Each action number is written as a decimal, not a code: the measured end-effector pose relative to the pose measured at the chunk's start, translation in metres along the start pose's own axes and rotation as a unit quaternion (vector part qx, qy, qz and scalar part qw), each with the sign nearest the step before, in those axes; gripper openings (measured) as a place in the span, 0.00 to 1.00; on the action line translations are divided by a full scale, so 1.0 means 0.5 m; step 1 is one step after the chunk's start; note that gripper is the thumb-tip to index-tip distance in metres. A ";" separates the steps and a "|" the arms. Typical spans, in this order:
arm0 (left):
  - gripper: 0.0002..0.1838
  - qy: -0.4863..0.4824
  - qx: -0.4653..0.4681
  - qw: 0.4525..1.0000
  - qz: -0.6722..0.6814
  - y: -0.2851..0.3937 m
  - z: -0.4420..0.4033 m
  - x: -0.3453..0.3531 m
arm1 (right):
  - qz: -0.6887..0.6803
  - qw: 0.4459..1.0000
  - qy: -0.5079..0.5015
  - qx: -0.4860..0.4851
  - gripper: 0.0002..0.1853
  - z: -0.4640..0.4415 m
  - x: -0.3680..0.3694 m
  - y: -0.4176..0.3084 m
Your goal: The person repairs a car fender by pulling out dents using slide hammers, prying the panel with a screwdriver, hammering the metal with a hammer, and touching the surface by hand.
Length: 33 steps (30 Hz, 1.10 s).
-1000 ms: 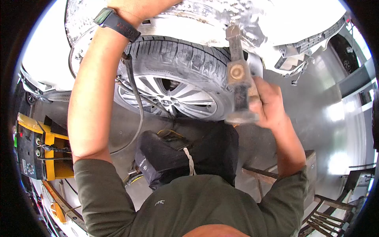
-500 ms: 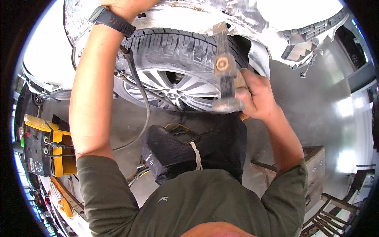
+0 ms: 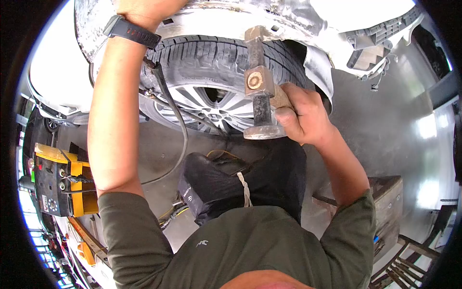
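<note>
My right hand (image 3: 305, 115) closes firmly round the brown-handled, double-ended metal hammer (image 3: 260, 83), best kept square, while by the scuffed white car panel (image 3: 207, 21) my left hand's (image 3: 150, 7) hold I cannot tell.

The left arm (image 3: 115, 115) extends forward; the right hand (image 3: 304, 115) curls closed.

Yellow-and-black machine (image 3: 57, 182) at left, brown box (image 3: 389, 204) at right, slatted frame (image 3: 419, 246) nearby, grey floor (image 3: 368, 137)

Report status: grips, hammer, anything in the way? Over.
Right grip closed on hammer. Left grip at white wheel-arch panel, cut off by frame. Hammer overlaps tire in view, contact unclear. Cable hangs across alloy wheel, left of hammer.
</note>
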<state>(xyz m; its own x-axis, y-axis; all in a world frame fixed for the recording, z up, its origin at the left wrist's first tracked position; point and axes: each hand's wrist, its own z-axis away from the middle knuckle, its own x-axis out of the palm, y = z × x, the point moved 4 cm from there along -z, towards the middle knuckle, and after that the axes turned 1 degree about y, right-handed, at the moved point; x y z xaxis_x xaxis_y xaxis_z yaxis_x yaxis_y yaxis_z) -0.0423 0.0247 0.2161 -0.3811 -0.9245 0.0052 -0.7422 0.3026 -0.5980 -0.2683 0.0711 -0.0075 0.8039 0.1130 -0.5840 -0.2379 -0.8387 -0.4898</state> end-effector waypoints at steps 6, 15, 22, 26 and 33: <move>0.24 0.017 0.022 1.000 0.007 -0.001 -0.001 0.003 | 0.007 1.000 0.015 -0.013 0.25 -0.005 0.000 0.003; 0.24 0.005 0.023 1.000 -0.012 0.009 -0.008 -0.004 | 0.003 1.000 0.015 0.003 0.24 0.032 0.009 0.007; 0.24 -0.015 -0.005 1.000 -0.009 0.016 -0.006 -0.006 | -0.016 0.999 0.022 0.041 0.24 0.052 0.000 0.029; 0.24 0.002 0.022 1.000 -0.001 -0.003 0.000 0.004 | -0.030 0.999 0.025 -0.002 0.24 0.044 0.001 0.013; 0.24 -0.029 -0.004 0.999 -0.019 0.013 0.002 -0.008 | 0.018 0.999 0.031 0.026 0.24 0.056 0.006 0.028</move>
<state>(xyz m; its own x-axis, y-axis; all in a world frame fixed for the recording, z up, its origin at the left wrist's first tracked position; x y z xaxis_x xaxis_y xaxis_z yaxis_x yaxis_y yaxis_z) -0.0452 0.0301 0.2116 -0.3203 -0.9471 -0.0201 -0.7595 0.2694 -0.5921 -0.2845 0.0744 -0.0342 0.8256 0.0482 -0.5622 -0.2952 -0.8123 -0.5031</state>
